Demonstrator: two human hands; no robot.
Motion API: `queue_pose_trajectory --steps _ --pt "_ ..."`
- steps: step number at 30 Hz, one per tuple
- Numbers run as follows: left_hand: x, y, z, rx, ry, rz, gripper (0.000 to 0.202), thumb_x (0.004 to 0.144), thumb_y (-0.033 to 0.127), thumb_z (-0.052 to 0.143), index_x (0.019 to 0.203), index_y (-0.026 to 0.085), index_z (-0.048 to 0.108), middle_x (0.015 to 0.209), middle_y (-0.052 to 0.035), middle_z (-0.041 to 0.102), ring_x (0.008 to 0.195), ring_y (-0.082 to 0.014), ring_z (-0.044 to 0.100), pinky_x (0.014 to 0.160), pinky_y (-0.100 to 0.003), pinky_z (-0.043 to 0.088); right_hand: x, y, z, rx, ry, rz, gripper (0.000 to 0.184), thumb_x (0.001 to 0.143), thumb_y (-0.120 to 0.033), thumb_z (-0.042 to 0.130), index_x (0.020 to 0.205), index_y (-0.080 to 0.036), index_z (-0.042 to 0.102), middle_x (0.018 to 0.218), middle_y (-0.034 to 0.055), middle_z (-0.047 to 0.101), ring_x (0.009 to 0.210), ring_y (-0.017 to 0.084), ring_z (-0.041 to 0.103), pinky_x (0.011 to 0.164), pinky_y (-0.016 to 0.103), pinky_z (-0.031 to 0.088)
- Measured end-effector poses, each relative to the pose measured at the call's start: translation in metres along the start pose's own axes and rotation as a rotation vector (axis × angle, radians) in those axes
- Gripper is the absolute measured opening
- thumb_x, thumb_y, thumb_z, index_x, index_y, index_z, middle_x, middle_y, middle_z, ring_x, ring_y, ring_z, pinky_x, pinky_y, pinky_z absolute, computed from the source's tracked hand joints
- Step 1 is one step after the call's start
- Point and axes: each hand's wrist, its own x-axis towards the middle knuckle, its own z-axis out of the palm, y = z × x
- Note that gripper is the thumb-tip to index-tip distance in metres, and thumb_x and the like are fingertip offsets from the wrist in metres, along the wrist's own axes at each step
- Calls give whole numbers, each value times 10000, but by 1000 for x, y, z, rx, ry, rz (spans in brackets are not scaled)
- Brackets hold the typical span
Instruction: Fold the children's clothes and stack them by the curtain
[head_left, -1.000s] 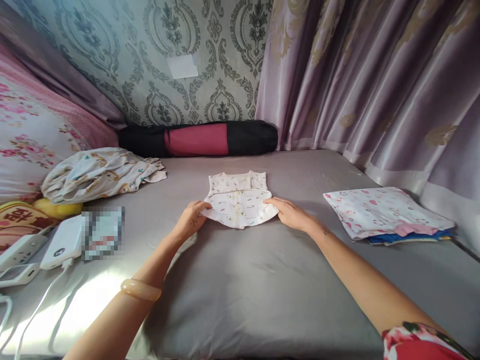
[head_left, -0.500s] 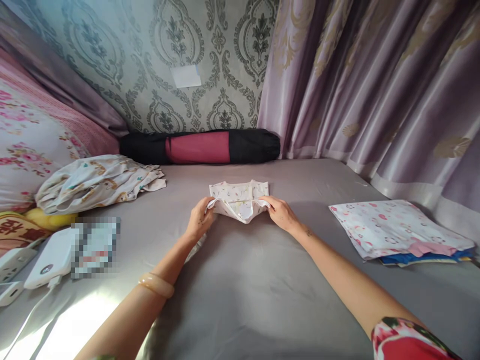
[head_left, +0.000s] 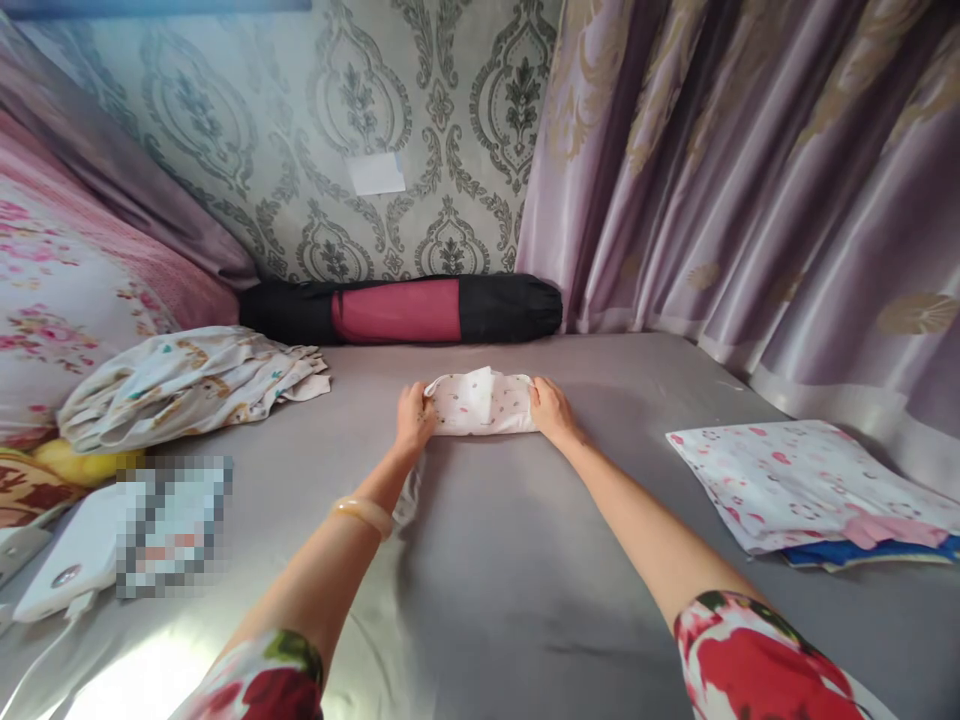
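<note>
A small white baby garment (head_left: 480,402) with tiny coloured prints lies folded in half on the grey bed sheet (head_left: 525,560). My left hand (head_left: 415,412) grips its left end with fingers curled over the cloth. At the other end, my right hand (head_left: 550,408) pinches the right edge the same way. Both arms stretch forward from the near edge, and a pale bangle sits on my left wrist.
A stack of folded clothes (head_left: 814,482) lies at the right. A crumpled printed cloth (head_left: 187,382) sits at the left by a floral pillow (head_left: 67,300). A black and red roll bag (head_left: 401,310) rests along the wall. A white power bank (head_left: 71,565) lies near left. Curtains hang right.
The garment lay flat with my hands at its lower corners; they lifted the lower half and carried it away from me onto the top, leaving it folded in half.
</note>
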Motion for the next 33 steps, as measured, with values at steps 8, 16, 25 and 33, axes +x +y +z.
queue_pose_trajectory --steps 8,16,25,33 --pt "13 -17 13 104 -23 -171 227 877 252 457 825 157 657 871 -122 682 891 -238 611 776 -301 436 14 5 10 -135 -81 291 278 975 -321 408 1066 -200 641 1095 94 681 997 221 634 759 271 432" --pt "15 -20 12 91 15 -213 252 867 316 465 787 179 660 836 -117 708 830 -237 637 711 -298 431 18 6 8 -102 -65 332 337 967 -343 393 1060 -187 677 1041 129 710 980 254 664 769 308 469" --pt "18 -21 16 68 82 -252 279 862 345 457 798 179 673 833 -138 719 851 -265 655 749 -330 452 24 5 7 -86 -53 401 348 941 -334 415 1051 -158 694 1004 168 714 956 274 679 775 337 494" --pt "16 -20 16 17 90 -300 295 861 376 480 913 153 665 924 -146 708 928 -266 649 830 -347 461 26 1 5 -84 -88 429 343 933 -319 431 1098 -143 674 1043 184 701 1004 290 667 803 353 490"
